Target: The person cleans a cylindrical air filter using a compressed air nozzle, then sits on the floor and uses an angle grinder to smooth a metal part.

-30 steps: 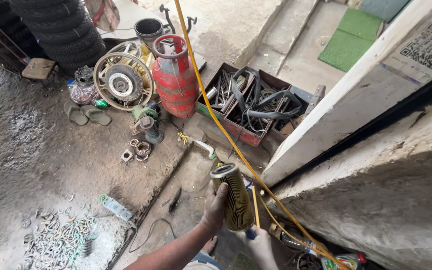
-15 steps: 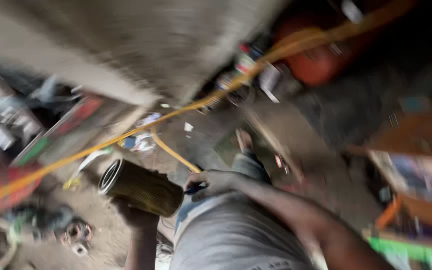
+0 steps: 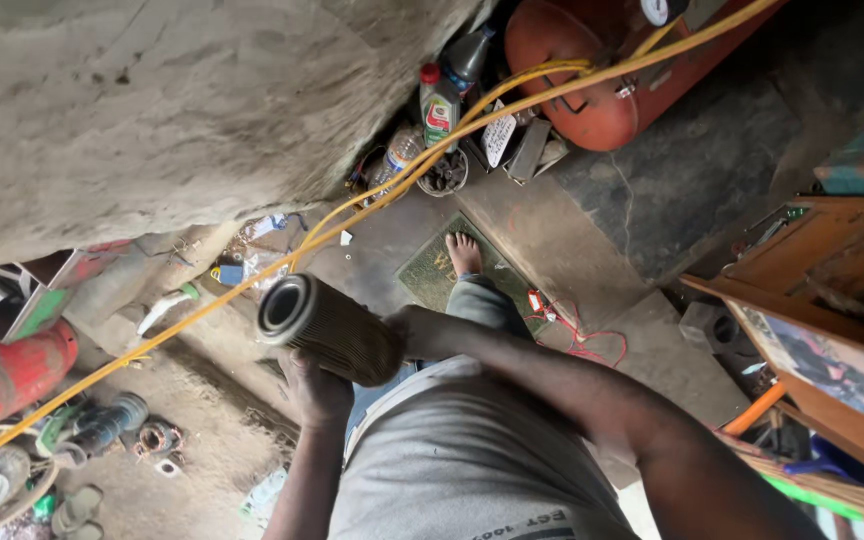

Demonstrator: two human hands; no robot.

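Cylindrical pleated filter (image 3: 327, 328) held at waist height above floor, open end toward upper left; left hand (image 3: 314, 388) cupped beneath it, grasping underside; right hand (image 3: 414, 331) at far end, fingers hidden behind filter, probably gripping it; yellow hose (image 3: 372, 200) runs just behind; 1 bare foot (image 3: 463, 253) on green mat (image 3: 432, 280).

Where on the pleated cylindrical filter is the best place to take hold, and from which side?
Probably across the ribbed middle of the brownish pleated cylindrical filter, coming from below, as the left hand does. It lies nearly level with its open ring end up-left; the right hand steadies the far end.
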